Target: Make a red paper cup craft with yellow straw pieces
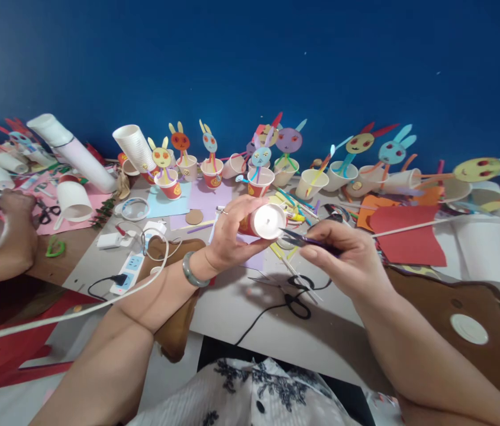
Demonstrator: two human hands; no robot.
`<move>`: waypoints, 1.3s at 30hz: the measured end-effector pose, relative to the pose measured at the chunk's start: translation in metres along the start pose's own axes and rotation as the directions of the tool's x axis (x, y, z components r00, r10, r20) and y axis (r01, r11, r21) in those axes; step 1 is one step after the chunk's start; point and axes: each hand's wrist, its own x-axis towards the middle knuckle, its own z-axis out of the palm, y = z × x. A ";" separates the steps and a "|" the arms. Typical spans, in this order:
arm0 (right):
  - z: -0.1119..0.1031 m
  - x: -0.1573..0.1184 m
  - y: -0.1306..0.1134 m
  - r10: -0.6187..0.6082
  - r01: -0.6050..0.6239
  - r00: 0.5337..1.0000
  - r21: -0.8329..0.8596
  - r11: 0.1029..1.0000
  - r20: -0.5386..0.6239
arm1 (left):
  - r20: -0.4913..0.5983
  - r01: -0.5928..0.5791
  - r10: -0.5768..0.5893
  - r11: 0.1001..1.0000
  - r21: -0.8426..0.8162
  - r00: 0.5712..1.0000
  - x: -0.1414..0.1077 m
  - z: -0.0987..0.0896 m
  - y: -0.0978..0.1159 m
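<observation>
My left hand (232, 232), with a bangle on its wrist, wraps round a red paper cup (269, 221) whose white round end faces me. A small dark mark shows in the middle of that end. My right hand (348, 251) grips dark scissors (305, 239), their tips at the right edge of the cup's white end. Below the cup, another pair of black-handled scissors (298, 302) lies on the grey table (232, 313).
Cups with paper rabbit figures (168, 183) line the back. Red paper (405, 236) lies at the right. A power strip (129, 273) and cables sit at the left. Another person's arm (14, 236) rests at the far left.
</observation>
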 end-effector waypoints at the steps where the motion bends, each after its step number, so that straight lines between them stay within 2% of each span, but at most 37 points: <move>1: -0.001 -0.002 -0.002 -0.026 0.026 1.000 -0.024 0.999 -0.004 | 0.002 0.006 -0.006 1.000 -0.007 1.000 0.000 0.000 0.000; 5: -0.001 -0.010 -0.005 -0.111 0.079 0.985 -0.223 0.972 -0.134 | -0.031 0.008 -0.009 0.999 -0.049 0.999 0.000 -0.001 -0.001; 9: 0.006 -0.010 0.000 -0.132 0.092 0.977 -0.224 0.970 -0.169 | -0.058 0.020 -0.026 0.994 -0.107 0.998 -0.002 0.002 0.000; 11: 0.011 -0.007 0.006 -0.102 0.072 0.984 -0.195 0.978 -0.145 | -0.049 0.097 -0.108 0.978 -0.184 0.993 -0.005 0.005 0.002; 13: 0.017 -0.005 0.013 -0.087 0.069 0.991 -0.169 0.983 -0.101 | -0.004 0.237 -0.251 0.921 -0.309 0.968 -0.009 0.008 0.003; 16: 0.026 -0.002 0.023 -0.149 0.133 0.985 -0.165 0.977 -0.089 | 0.171 0.451 -0.421 0.773 -0.447 0.891 -0.013 0.011 0.002; 18: 0.031 -0.002 0.027 -0.211 0.191 0.973 -0.181 0.965 -0.098 | 0.275 0.562 -0.494 0.667 -0.489 0.825 -0.014 0.011 0.001; 21: 0.037 -0.003 0.029 -0.261 0.236 0.961 -0.221 0.946 -0.095 | 0.368 0.684 -0.596 0.479 -0.550 0.713 -0.011 0.010 0.004; 24: 0.037 -0.004 0.030 -0.208 0.187 0.975 -0.213 0.959 -0.083 | 0.469 0.775 -0.668 0.268 -0.573 0.578 -0.005 0.006 0.011; 26: 0.034 -0.002 0.031 -0.132 0.120 0.989 -0.155 0.981 -0.072 | 0.550 0.784 -0.627 0.166 -0.598 0.552 0.000 0.003 0.013; 29: 0.024 0.005 0.033 -0.054 0.053 0.997 -0.020 0.998 -0.050 | 0.643 0.760 -0.493 0.059 -0.647 0.586 0.005 0.000 0.009; 32: 0.011 0.015 0.036 -0.057 0.054 0.998 0.113 0.992 0.020 | 0.683 0.761 -0.395 0.068 -0.645 0.614 0.006 0.000 0.003; 34: 0.004 0.019 0.036 -0.082 0.067 0.992 0.154 0.986 0.096 | 0.682 0.767 -0.376 0.149 -0.623 0.627 0.006 0.000 0.001; 35: 0.001 0.020 0.036 -0.096 0.078 0.988 0.147 0.986 0.121 | 0.667 0.757 -0.370 0.207 -0.619 0.647 0.006 0.000 0.002; 37: -0.002 0.020 0.034 -0.118 0.112 0.987 0.056 0.992 0.110 | 0.593 0.696 -0.365 0.359 -0.622 0.718 0.005 -0.001 0.004; 39: -0.005 0.017 0.031 -0.138 0.140 0.990 -0.089 0.986 0.037 | 0.472 0.582 -0.344 0.545 -0.603 0.811 0.004 0.000 0.008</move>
